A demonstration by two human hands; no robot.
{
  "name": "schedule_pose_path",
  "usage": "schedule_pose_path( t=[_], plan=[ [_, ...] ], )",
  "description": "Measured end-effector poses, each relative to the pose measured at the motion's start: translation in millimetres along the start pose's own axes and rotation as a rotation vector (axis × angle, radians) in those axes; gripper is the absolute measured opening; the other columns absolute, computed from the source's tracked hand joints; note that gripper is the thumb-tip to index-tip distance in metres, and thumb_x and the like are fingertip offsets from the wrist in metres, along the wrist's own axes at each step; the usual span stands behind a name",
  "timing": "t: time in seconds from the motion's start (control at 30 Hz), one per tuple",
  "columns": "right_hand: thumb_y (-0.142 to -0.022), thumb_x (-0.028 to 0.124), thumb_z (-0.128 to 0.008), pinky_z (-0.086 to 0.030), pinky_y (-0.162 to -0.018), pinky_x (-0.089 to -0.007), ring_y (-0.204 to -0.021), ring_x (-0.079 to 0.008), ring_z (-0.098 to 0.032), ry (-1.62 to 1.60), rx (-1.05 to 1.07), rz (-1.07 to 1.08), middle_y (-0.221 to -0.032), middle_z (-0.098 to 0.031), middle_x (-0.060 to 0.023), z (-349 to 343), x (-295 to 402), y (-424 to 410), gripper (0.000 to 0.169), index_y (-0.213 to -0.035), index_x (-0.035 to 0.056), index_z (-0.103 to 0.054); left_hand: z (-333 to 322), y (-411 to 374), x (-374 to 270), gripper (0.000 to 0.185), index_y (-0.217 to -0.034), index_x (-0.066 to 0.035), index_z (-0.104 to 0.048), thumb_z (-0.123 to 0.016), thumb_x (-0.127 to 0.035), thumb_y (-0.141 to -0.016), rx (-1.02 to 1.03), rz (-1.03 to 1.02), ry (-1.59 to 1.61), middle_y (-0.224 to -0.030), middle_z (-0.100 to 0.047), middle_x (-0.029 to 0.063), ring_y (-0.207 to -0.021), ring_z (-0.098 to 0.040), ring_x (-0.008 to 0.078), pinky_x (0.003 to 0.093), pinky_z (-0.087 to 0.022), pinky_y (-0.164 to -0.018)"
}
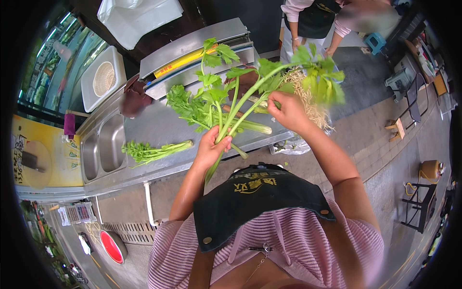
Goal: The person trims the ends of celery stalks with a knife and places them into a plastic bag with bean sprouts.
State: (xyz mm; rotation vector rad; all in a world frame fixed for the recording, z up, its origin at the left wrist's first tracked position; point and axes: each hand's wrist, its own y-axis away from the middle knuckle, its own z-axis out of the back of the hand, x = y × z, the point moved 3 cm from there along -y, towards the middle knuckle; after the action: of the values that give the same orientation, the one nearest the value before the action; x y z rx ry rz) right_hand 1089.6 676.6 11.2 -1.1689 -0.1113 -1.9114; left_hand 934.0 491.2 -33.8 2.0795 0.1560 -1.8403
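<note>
My left hand is closed around the lower part of several leafy celery stalks, held up over the front edge of the steel counter. My right hand has its fingers bent at the upper part of these stalks, by their leaves; what its fingertips pinch is partly hidden. Behind and below the held stalks, a bunch of celery lies on the counter. A smaller celery bunch lies further left on the metal, beside the sink.
A double steel sink is at the left, with a white tray behind it. A steel box-like unit stands at the counter's back. Pale root-like strands lie at the right. Across the counter, a co-worker reaches towards a container.
</note>
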Motion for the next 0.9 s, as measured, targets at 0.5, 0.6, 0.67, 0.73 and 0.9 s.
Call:
schedule_pose_path(
  t=[0.5, 0.6, 0.67, 0.73, 0.9],
  plan=[
    [-0.089, 0.025, -0.044, -0.05, -0.071, -0.037, -0.088, -0.0206, -0.059, -1.449, -0.62, -0.615, -0.102, -0.059, -0.0082, 43.9, -122.5, 57.0, 0.026, -0.103, 0.0046, -0.052, 17.1, 23.5, -5.4, 0.023, -0.102, -0.001, -0.053, -0.059, -0.014, -0.084, 0.046, 0.091, 0.03, -0.061, -0.049, 0.0007, -0.052, -0.044, 0.0079, 0.0197, -0.034, -0.048],
    [-0.089, 0.019, -0.044, -0.039, -0.057, -0.0256, -0.069, -0.0107, -0.049, -1.243, -0.664, -0.485, -0.085, -0.055, -0.0022, 64.8, -110.5, 53.2, 0.017, -0.098, 0.0065, -0.053, 19.6, 23.6, -7.6, 0.021, -0.102, 0.0, -0.054, -0.057, -0.011, -0.085, 0.059, 0.114, 0.052, -0.063, -0.05, 0.0008, -0.052, -0.045, 0.0078, 0.02, -0.036, -0.048],
    [-0.089, 0.015, -0.044, -0.032, -0.048, -0.018, -0.057, -0.0041, -0.042, -1.115, -0.685, -0.403, -0.073, -0.052, 0.0018, 82.3, -87.4, 45.3, 0.013, -0.094, 0.0078, -0.054, 23.1, 24.1, -9.5, 0.021, -0.102, 0.0, -0.054, -0.057, -0.011, -0.084, 0.082, 0.112, 0.062, -0.062, -0.05, 0.0008, -0.052, -0.045, 0.0077, 0.02, -0.035, -0.047],
    [-0.087, 0.012, -0.046, -0.033, -0.05, -0.0178, -0.057, -0.0043, -0.042, -0.931, -0.663, -0.219, -0.074, -0.052, 0.0023, 109.3, -56.0, 33.5, 0.01, -0.089, 0.0061, -0.055, 24.3, 23.5, -8.0, 0.023, -0.101, 0.0, -0.053, -0.059, -0.014, -0.083, 0.085, 0.111, 0.069, -0.059, -0.049, 0.0015, -0.049, -0.044, 0.0084, 0.0198, -0.033, -0.046],
    [-0.078, 0.004, -0.057, -0.039, -0.055, -0.0216, -0.063, -0.0088, -0.05, -0.073, -0.337, 0.328, -0.075, -0.052, 0.0001, 135.9, 41.7, -19.5, 0.005, -0.082, 0.0036, -0.058, 25.3, 26.9, -9.5, 0.029, -0.097, 0.002, -0.054, -0.063, -0.019, -0.08, 0.16, 0.176, 0.089, -0.056, -0.05, 0.0026, -0.045, -0.043, 0.0096, 0.0211, -0.033, -0.045]
  ],
)
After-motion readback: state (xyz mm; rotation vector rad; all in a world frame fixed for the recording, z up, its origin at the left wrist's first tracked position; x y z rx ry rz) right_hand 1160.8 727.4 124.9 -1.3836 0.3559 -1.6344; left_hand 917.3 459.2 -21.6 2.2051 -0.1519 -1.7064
